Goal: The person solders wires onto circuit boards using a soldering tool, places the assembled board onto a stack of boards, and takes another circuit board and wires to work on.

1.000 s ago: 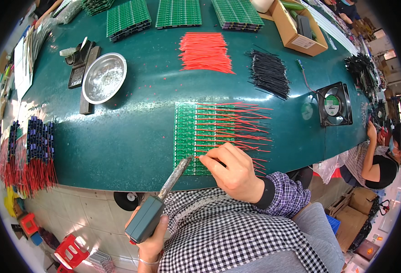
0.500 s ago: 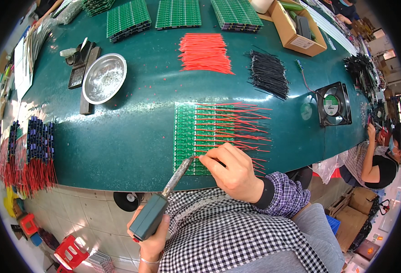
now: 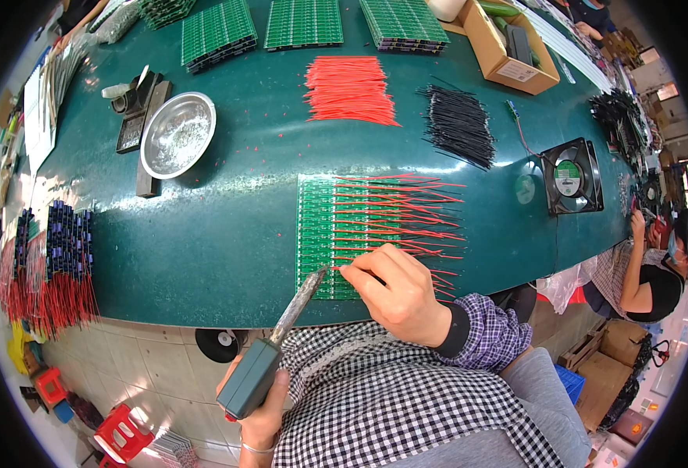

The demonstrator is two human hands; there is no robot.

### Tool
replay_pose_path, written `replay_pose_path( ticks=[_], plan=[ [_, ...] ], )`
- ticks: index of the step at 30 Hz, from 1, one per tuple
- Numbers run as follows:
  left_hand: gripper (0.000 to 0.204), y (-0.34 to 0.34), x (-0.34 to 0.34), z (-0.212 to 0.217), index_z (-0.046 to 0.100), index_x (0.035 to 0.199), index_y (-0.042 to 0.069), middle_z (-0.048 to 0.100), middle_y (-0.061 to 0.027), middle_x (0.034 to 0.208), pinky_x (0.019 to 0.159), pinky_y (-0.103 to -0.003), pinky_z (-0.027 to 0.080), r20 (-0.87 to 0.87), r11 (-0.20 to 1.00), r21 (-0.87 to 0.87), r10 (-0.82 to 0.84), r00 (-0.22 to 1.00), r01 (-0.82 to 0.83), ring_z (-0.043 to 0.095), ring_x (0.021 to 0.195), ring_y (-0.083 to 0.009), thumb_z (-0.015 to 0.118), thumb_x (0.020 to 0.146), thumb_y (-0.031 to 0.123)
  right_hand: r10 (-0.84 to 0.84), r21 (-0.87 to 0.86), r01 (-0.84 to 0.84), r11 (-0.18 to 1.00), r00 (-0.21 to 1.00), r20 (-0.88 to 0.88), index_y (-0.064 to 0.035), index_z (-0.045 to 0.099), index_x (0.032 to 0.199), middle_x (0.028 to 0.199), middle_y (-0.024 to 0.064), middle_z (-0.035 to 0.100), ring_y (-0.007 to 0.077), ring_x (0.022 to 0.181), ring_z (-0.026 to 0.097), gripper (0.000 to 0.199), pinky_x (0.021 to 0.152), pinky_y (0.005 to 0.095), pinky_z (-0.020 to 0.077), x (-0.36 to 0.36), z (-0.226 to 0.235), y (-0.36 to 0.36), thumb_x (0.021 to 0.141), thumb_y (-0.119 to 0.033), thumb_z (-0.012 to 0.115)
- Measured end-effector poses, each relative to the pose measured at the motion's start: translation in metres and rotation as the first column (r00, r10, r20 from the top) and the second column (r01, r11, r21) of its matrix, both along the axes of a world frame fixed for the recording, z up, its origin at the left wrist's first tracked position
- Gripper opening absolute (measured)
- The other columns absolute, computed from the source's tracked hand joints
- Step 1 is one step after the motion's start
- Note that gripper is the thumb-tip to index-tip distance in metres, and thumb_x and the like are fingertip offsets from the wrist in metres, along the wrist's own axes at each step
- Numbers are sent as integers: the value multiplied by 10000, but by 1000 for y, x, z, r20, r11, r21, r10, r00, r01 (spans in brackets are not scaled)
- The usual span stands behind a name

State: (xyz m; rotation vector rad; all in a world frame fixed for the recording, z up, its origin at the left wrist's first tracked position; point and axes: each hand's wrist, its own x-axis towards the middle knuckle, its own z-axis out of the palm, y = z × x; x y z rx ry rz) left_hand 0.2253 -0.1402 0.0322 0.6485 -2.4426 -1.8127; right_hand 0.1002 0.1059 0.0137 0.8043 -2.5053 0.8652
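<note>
My left hand (image 3: 264,417) is closed around the dark green handle of a soldering iron (image 3: 252,380). The iron slants up to the right, and its tip lies over the lower part of a green circuit board panel (image 3: 313,222). Just right of the tip, my right hand (image 3: 403,300) pinches a red wire (image 3: 334,268) by its left end, low over the panel. Above that hand, several rows of red wires (image 3: 426,212) run from the panel's middle out past its right edge. My right hand hides part of the panel's lower right.
Beyond the panel lie bundles of red wires (image 3: 350,90) and black wires (image 3: 458,126). A metal bowl (image 3: 205,140) stands far left, a fan (image 3: 595,183) right. Stacked green boards (image 3: 305,23) line the back. Wired blue-black pieces (image 3: 69,242) sit at left. A co-worker (image 3: 648,285) sits at right.
The soldering iron has drawn back slightly to the left, its tip a little farther from my right fingertips. My right hand keeps its pinch at nearly the same spot.
</note>
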Motion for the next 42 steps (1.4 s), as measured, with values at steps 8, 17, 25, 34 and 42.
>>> replay_pose_path(
  ticks=[8, 17, 25, 34, 42],
  plan=[
    [271, 2, 0, 0, 714, 936, -55, 674, -104, 860, 656, -307, 498, -46, 1000, -13, 18, 999, -19, 630, 729, -189, 823, 699, 21, -33, -49, 31, 998, 999, -29, 17, 734, 938, 871, 75, 666, 214, 739, 629, 266, 604, 327, 514, 0, -2, -3, 673, 42, 737],
    [268, 4, 2, 3, 710, 915, -62, 671, -108, 841, 641, -302, 488, -80, 999, -9, 44, 996, -45, 613, 709, -189, 830, 689, 20, -13, -61, 10, 998, 999, -45, 24, 714, 952, 945, 82, 684, 226, 833, 645, 258, 672, 329, 520, 2, -5, -2, 696, -10, 721],
    [255, 0, 9, -3, 705, 907, -62, 672, -115, 835, 637, -303, 494, -63, 999, -40, 4, 998, -6, 621, 715, -186, 826, 702, 28, -28, -79, 23, 997, 998, -53, 10, 718, 909, 879, 73, 680, 243, 789, 647, 258, 639, 341, 523, 3, -4, -3, 660, 44, 772],
    [251, 2, 6, 0, 706, 917, -53, 675, -112, 851, 637, -301, 498, -15, 997, -74, -40, 999, 39, 627, 717, -181, 809, 698, 12, -5, -27, 4, 1000, 998, -56, 27, 701, 951, 934, 90, 671, 232, 833, 637, 262, 668, 339, 504, 4, -6, -1, 694, -30, 701],
    [267, -7, 22, -10, 702, 938, -55, 669, -118, 892, 692, -311, 499, 77, 999, 21, 49, 996, -50, 626, 764, -196, 803, 705, 29, -41, -62, 37, 997, 997, -63, 9, 726, 893, 852, 72, 670, 234, 779, 643, 246, 635, 338, 512, 3, -2, -4, 650, 30, 759]
  ],
)
